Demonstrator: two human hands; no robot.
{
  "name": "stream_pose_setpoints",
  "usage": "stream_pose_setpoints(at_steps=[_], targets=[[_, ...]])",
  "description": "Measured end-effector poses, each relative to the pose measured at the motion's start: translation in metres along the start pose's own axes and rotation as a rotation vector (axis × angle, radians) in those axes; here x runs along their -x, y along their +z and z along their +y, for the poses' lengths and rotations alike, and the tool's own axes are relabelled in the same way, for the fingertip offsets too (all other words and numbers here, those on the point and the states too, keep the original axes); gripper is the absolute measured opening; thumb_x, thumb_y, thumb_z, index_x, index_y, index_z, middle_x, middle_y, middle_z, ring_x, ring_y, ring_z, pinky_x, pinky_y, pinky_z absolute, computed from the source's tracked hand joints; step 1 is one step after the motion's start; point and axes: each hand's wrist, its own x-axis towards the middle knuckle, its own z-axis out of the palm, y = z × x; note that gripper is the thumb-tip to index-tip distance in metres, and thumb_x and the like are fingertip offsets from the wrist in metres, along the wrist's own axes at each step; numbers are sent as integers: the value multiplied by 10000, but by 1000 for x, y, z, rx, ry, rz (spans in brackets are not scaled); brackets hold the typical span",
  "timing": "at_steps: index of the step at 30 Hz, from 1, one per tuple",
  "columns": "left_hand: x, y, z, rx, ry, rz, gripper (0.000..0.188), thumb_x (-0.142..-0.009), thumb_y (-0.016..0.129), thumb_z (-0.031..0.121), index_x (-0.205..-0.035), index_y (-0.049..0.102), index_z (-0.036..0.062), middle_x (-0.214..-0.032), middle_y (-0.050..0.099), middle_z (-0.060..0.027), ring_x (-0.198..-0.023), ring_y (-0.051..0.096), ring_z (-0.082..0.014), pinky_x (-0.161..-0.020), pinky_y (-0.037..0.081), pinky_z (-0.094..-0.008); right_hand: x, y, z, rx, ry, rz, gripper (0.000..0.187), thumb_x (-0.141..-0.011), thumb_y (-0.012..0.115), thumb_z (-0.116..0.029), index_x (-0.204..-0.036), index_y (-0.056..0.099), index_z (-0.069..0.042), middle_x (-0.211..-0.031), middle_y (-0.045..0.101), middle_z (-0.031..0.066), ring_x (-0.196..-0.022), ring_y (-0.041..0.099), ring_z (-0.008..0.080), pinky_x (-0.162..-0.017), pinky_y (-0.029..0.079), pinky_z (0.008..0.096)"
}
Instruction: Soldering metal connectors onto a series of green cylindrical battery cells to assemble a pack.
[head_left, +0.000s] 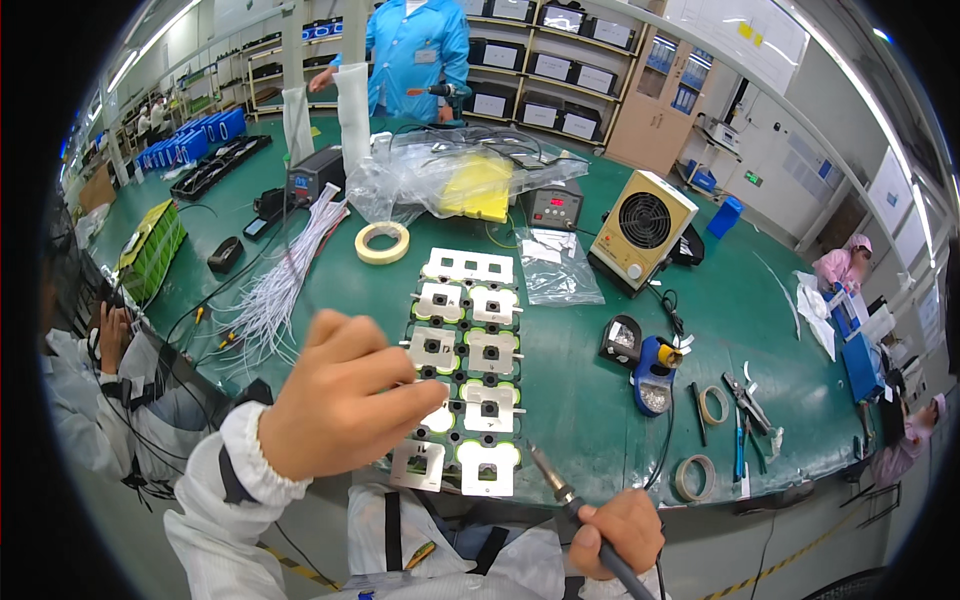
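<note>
The left hand [345,398] (blurred) partly hides the battery pack [478,362]; the soldering iron [566,497] is cropped.

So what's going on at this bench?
A person's right hand holds a soldering iron, its tip beside the near right corner of the battery pack. The left hand is over the pack's left side; whether it pinches anything is unclear. The pack lies flat on the green table, a blue stand to its right, white wires to its left.

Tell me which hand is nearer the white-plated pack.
Left. The left hand is over the left side of the pack; the right hand, holding the soldering iron, is off its near right corner.
</note>
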Motion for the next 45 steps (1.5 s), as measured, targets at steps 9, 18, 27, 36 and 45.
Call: stream_pose_setpoints(at_steps=[9,18,27,36,45], targets=[[-32,57,-3,339,162,-272,133,-780,799,134,-860,694,138,-871,625,39,-827,532,-185,-805,387,-357,-2,12,39,-98,226,22,163,-758,732,-7,-913,743,40,-610,613,74,-494,534,202,-502,397,316],[-33,69,-3,335,174,-311,133,-776,796,140,-863,695,138,-916,631,36,-855,537,-186,-814,392,-357,-1,10,38,-101,311,-73,112,-838,688,-72,-900,725,14,-679,626,79,-589,576,222,-580,459,343],[-34,72,-3,342,172,-309,131,-770,798,149,-854,699,136,-925,636,35,-874,550,-190,-827,397,-364,0,11,38,-105,325,-40,114,-829,693,-81,-881,725,16,-673,632,78,-584,582,218,-574,468,341],[-34,75,-4,351,161,-320,127,-770,795,144,-854,700,133,-923,638,34,-885,561,-191,-821,392,-364,-1,14,45,-133,228,-7,155,-760,744,-5,-909,743,35,-627,624,75,-503,539,201,-493,415,307],[-33,77,-3,366,158,-284,137,-760,799,143,-851,698,127,-926,637,30,-877,553,-194,-816,392,-364,-1,15,44,-141,231,5,155,-749,740,-2,-900,743,35,-638,635,79,-501,535,202,-496,415,308]])
